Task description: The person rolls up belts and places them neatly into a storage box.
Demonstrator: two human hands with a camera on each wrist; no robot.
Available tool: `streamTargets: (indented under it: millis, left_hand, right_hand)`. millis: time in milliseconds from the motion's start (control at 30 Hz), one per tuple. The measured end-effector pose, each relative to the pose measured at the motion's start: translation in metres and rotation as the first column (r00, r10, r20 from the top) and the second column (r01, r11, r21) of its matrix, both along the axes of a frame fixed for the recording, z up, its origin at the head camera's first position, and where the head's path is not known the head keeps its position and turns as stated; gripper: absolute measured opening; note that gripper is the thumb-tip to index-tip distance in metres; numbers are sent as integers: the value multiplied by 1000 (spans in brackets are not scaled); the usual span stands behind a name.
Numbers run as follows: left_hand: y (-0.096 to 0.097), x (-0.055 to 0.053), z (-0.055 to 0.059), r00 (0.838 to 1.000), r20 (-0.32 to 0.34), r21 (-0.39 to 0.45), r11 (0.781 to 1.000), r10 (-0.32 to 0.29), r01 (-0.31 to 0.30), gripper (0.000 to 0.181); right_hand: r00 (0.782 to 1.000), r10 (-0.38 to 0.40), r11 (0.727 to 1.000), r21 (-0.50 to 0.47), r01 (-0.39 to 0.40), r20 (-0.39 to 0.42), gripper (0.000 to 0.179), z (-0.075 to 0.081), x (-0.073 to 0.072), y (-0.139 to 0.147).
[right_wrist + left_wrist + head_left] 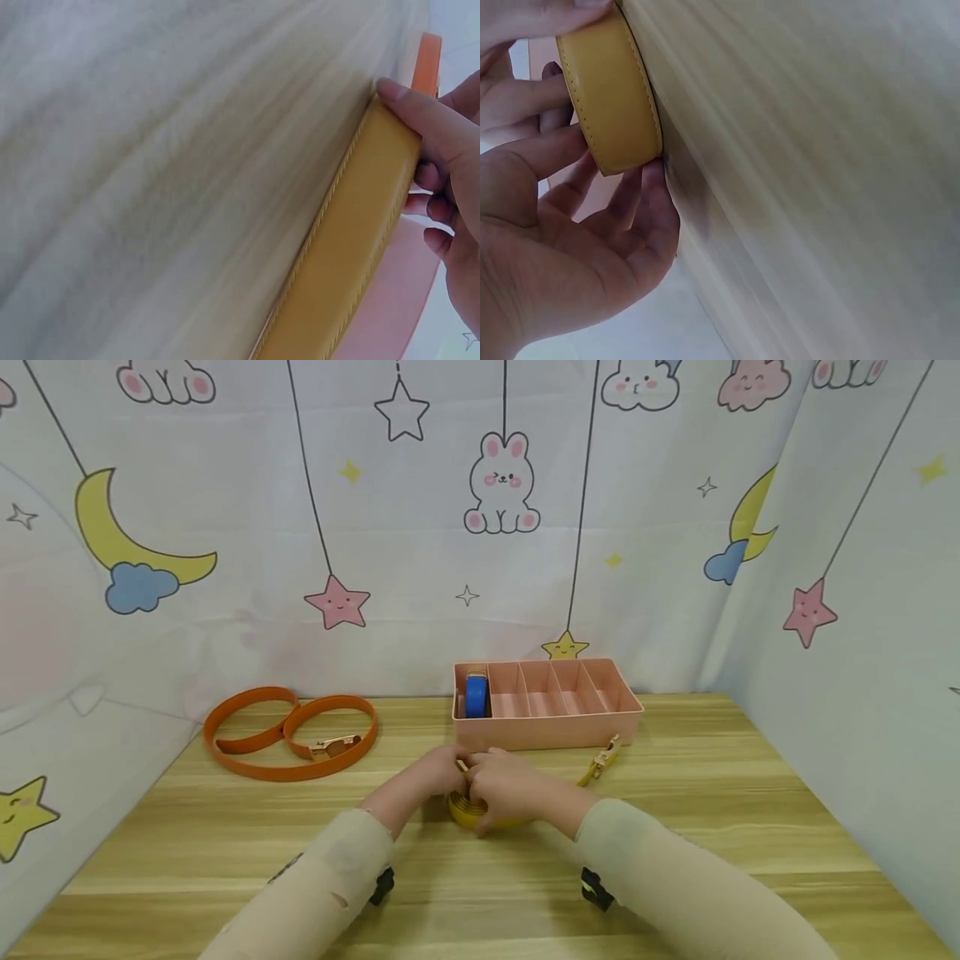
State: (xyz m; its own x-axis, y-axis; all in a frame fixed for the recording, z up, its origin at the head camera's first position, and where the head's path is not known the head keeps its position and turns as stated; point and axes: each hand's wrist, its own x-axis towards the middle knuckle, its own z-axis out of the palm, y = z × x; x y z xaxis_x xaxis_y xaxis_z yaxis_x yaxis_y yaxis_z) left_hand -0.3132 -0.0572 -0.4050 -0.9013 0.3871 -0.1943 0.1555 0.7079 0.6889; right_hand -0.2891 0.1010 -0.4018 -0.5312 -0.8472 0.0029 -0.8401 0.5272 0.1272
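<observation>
A yellow belt is standing on edge, partly rolled, around the middle of the wooden table, just on the near side of a pink tray. The left hand is curling its fingers round the left side of the roll; the right hand is pinching the band, its thumb pressing on the near face and its fingers tucking in behind. The unrolled end is running to the right, where the gold buckle is lying near the tray's near wall.

The main danger is coming from the belt's springiness: if the left fingers are slackening while the right hand is shifting its pinch, the turns could be popping open. The fingers are covering much of the roll, so how snugly the inner turns are sitting is hard to judge. If the band is winding at a slant, its layers could be creeping past one another and the roll tipping over. Neither hand is holding the buckle, so its weight could be twisting the band, or it could be knocking the tray and jolting the blue roll in the leftmost compartment. The orange belt is lying well apart on the left, posing little risk.
</observation>
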Motion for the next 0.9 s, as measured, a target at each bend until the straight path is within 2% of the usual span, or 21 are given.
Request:
streamTargets:
  millis: [200, 333, 467, 633, 900]
  left_hand:
    - [-2, -4, 5, 993, 12, -29, 993, -117, 117, 41]
    - [-1, -4, 10, 988, 44, -59, 987, -145, 147, 45]
    - [-2, -7, 11, 985, 58, -72, 983, -163, 167, 46]
    - [-5, -12, 8, 989, 26, -79, 986, -144, 145, 40]
    - [-10, -8, 0, 998, -23, -59, 997, -54, 53, 39]
  right_hand:
    - [999, 24, 998, 61, -27, 35, 35, 9, 3, 7]
    - [999, 22, 996, 90, -25, 28, 37, 11, 3, 8]
    - [999, 45, 996, 79, -46, 12, 28, 10, 3, 6]
    - [998, 67, 996, 57, -65, -19, 25, 7, 2, 2]
    - [1000, 0, 999, 44, 0, 1, 22, 3, -1, -1]
